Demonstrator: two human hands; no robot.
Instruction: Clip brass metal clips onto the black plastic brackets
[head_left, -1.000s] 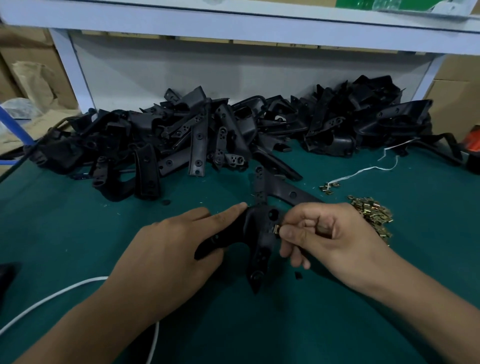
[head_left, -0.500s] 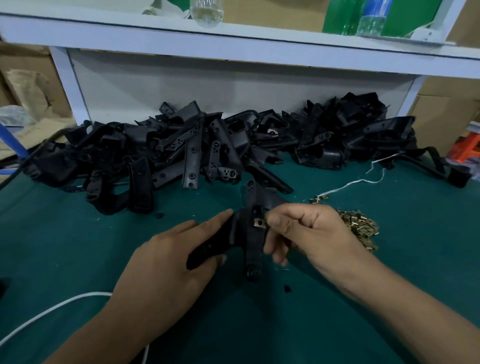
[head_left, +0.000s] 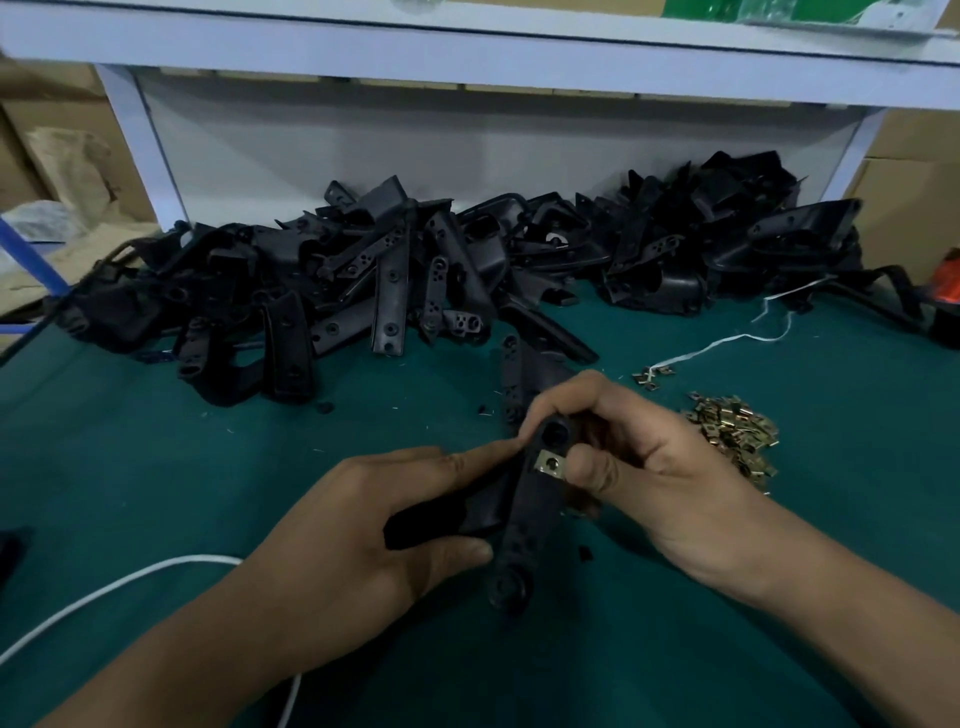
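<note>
A white cable (head_left: 109, 587) curls over the green mat (head_left: 156, 467) left of the left hand (head_left: 332, 545), whose thumb and fingers clasp a matte black plastic bracket (head_left: 519, 525), long, flat and pierced with round holes. Above both hands sprawls a heap of brackets (head_left: 395, 280). The right hand (head_left: 649, 467) pinches the bracket's upper end, its thumb beside a small, shiny square brass clip (head_left: 549, 462) seated there. Right of it glints a loose pile of clips (head_left: 737, 431).

Dim, bluish light, deep shadow under the shelf (head_left: 467, 57), soft blur, wide-angle bending at edges.
</note>
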